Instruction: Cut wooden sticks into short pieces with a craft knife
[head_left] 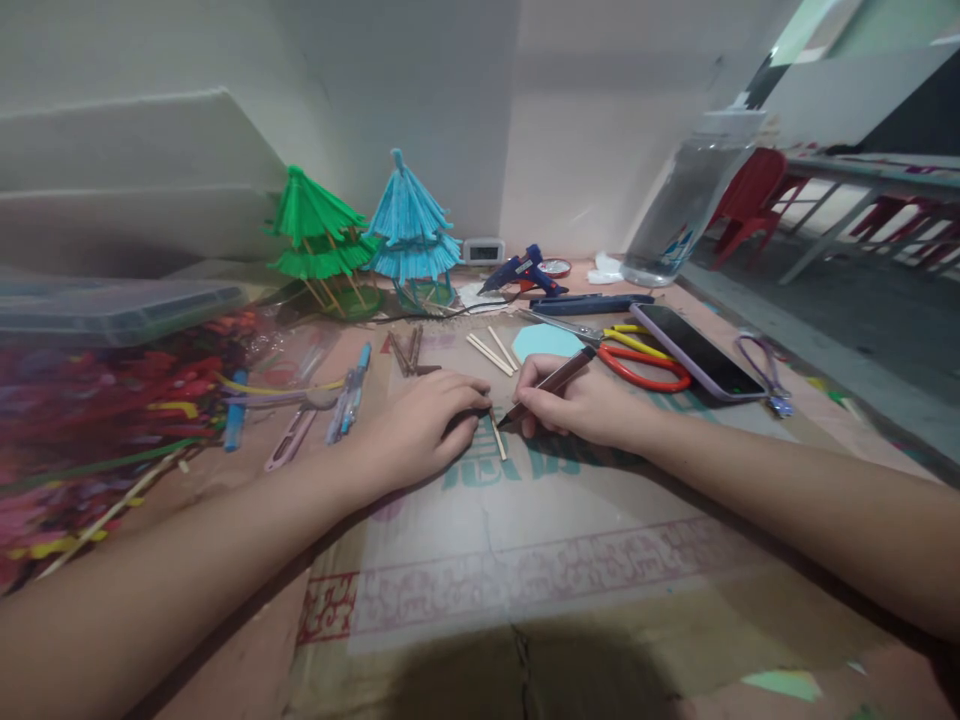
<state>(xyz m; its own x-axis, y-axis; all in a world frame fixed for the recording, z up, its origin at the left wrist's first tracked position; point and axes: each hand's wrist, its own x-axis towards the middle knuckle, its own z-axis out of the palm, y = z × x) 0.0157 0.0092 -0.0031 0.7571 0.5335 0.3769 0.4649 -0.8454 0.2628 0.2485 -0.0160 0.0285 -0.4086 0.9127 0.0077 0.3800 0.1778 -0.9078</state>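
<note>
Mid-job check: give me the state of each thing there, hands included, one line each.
Left hand: palm down, fingertips at the stick
Right hand: closed around the marker
Marker: slanted, tip down by the stick
Stick: lying flat
Phone: face up, screen dark
Scissors: lying down, opening unclear
Green model: standing
Blue model: standing

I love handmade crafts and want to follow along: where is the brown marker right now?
In the head view, the brown marker is right of centre, held in the person's right hand, its tip close to a short wooden stick.
</note>
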